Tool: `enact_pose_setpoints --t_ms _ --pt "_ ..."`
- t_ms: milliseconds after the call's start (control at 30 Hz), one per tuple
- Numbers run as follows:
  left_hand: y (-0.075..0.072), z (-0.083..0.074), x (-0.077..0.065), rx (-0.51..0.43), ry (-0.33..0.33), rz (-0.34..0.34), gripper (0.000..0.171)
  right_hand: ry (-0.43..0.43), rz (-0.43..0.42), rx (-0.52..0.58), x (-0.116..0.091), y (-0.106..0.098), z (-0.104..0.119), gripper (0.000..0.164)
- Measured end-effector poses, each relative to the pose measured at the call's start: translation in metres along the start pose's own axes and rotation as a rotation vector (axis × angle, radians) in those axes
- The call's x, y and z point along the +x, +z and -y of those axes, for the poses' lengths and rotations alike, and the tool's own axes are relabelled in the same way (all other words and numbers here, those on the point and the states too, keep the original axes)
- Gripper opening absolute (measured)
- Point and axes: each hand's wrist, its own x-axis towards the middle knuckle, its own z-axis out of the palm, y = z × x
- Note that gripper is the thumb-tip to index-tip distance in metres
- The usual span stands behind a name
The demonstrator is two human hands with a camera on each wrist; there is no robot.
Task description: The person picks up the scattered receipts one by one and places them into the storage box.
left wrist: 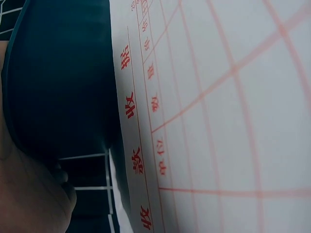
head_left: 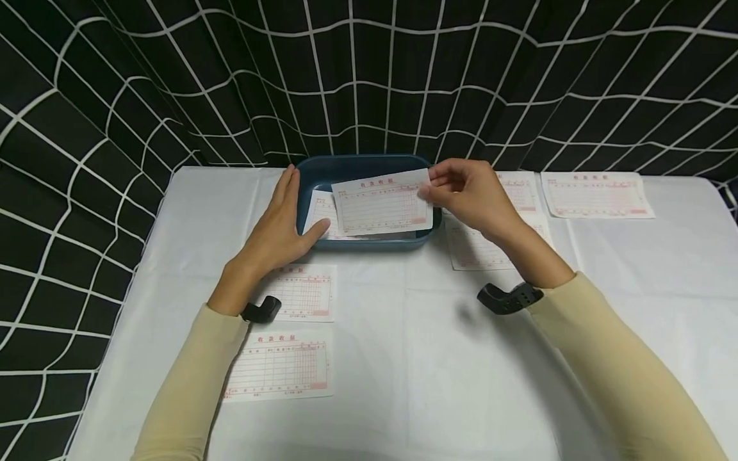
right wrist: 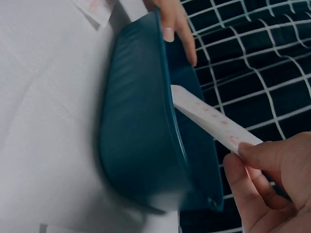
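My right hand [head_left: 475, 195] pinches the right edge of a white receipt slip [head_left: 383, 202] printed in red. The slip is tilted above a dark blue plastic basin [head_left: 360, 165], as the right wrist view shows too, where the slip [right wrist: 214, 119] appears nearly edge-on over the basin's wall [right wrist: 138, 102]. Another receipt [head_left: 320, 206] lies inside the basin, partly hidden by the held one. My left hand [head_left: 282, 221] rests against the basin's left end, its fingers straight along the outside and its thumb reaching over the front-left rim.
Receipts lie on the white-covered table: one at front left [head_left: 282, 365], one partly under the left wrist [head_left: 305, 291], one at far right [head_left: 596, 194], and others [head_left: 475, 246] behind the right arm. A black cloth with a white grid [head_left: 369, 70] hangs behind.
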Motion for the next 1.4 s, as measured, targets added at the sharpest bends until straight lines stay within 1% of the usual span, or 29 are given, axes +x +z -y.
enact_pose_setpoints --t_ms 67,167,300,400,500,600,767,867,967,1133,1400 --pt "-0.001 -0.001 0.000 0.000 0.000 0.000 0.106 -0.029 -0.003 -0.034 0.004 0.005 0.003 0.019" --pt "-0.002 -0.001 0.001 0.003 0.000 0.004 0.106 -0.049 -0.018 -0.102 0.007 0.009 0.006 0.020" --pt "-0.001 -0.001 0.002 0.003 0.007 0.010 0.106 -0.063 -0.034 -0.179 0.007 0.010 0.004 0.029" --pt "-0.001 0.000 0.002 0.000 0.016 0.008 0.106 -0.065 -0.065 -0.178 0.005 0.008 0.001 0.040" --pt "-0.002 0.000 0.002 0.001 0.022 0.004 0.106 -0.061 -0.112 -0.138 0.002 0.005 0.001 0.046" --pt "-0.002 0.001 0.002 -0.001 0.021 0.006 0.105 -0.060 -0.146 -0.117 -0.002 0.001 0.001 0.047" --pt "-0.002 0.002 0.001 -0.007 0.017 0.009 0.105 -0.075 -0.153 -0.121 -0.011 -0.002 0.002 0.046" --pt "-0.003 0.002 0.000 -0.005 0.017 0.005 0.105 -0.106 -0.158 -0.133 -0.019 0.000 0.004 0.045" --pt "-0.003 0.002 0.000 -0.005 0.014 0.000 0.105 -0.161 -0.161 -0.141 -0.029 0.007 0.006 0.043" --pt "-0.001 0.002 0.000 -0.013 0.007 -0.001 0.106 -0.266 -0.162 -0.147 -0.046 0.024 0.008 0.043" --pt "0.000 0.002 -0.001 -0.010 0.007 0.001 0.106 -0.372 -0.174 -0.140 -0.066 0.051 0.013 0.044"
